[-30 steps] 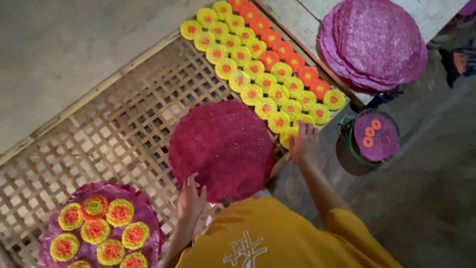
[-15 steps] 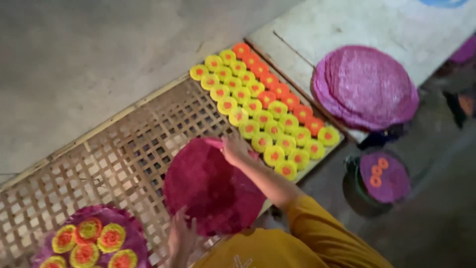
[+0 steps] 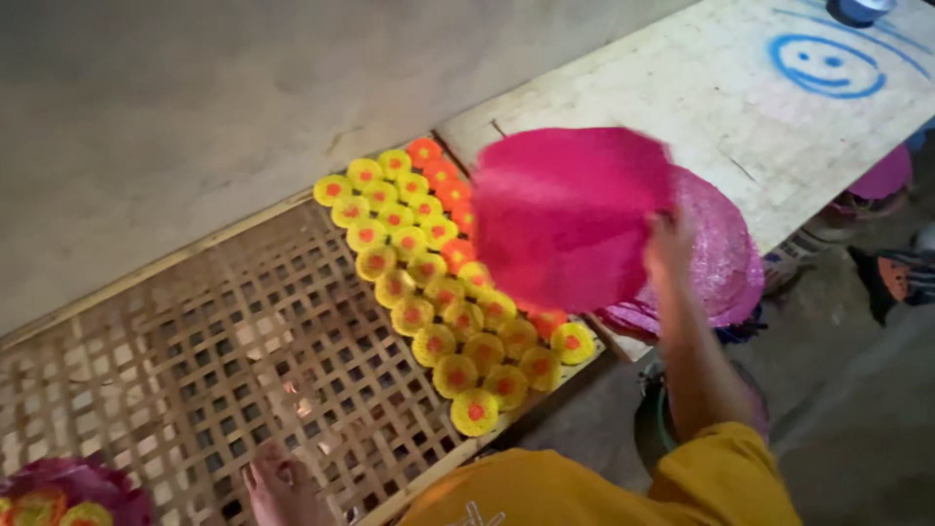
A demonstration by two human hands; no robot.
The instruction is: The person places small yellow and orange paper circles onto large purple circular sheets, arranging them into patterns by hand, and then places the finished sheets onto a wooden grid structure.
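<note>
1. Holding a big pink disc [image 3: 565, 219] up in the air is the right hand [image 3: 670, 244]; its grip is closed on the disc's right edge.
2. The pink disc is blurred. It is seen over the right end of the woven rack [image 3: 224, 360] and over the near edge of the bench [image 3: 701, 107].
3. A stack of purple discs [image 3: 726, 263] is seen on the near edge of the bench, partly hidden behind the pink disc and the right hand.
4. Many small yellow discs with red middles [image 3: 429, 292] are laid in slanted rows at the right end of the woven rack. A few orange ones [image 3: 438, 175] are laid along the far row.
5. The left hand [image 3: 278, 487] is seen at the near edge of the woven rack. It is cut off by the picture, so its grip cannot be told.
6. A purple plate [image 3: 78, 487] with small yellow discs on it is seen at the near left corner of the rack.
7. A yellow sleeve [image 3: 721, 477] is worn on the right arm.
</note>
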